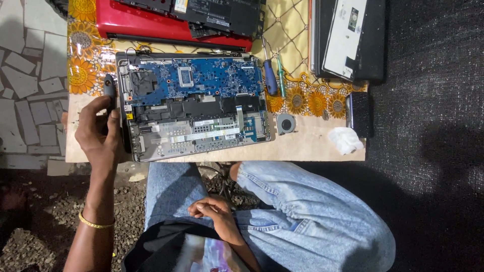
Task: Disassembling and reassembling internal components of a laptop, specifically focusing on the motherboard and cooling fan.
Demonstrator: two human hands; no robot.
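An opened laptop base (166, 146) lies on a small table, its blue circuit board (222, 78) showing. My left hand (98, 133) is at the base's left edge, closed around a black-handled tool (109, 85) whose handle sticks up past my fingers. The tool's tip is hidden by my hand. Off the table, my right hand (214, 209) rests on my thigh over blue jeans, fingers curled with nothing in them.
A red laptop (146, 22) with black parts on it lies behind the open one. A blue screwdriver (270, 75), a green screwdriver (281, 75), a small round fan (286, 123), a white cloth (345, 139), a black block (360, 113) and a black laptop part (348, 38) lie to the right.
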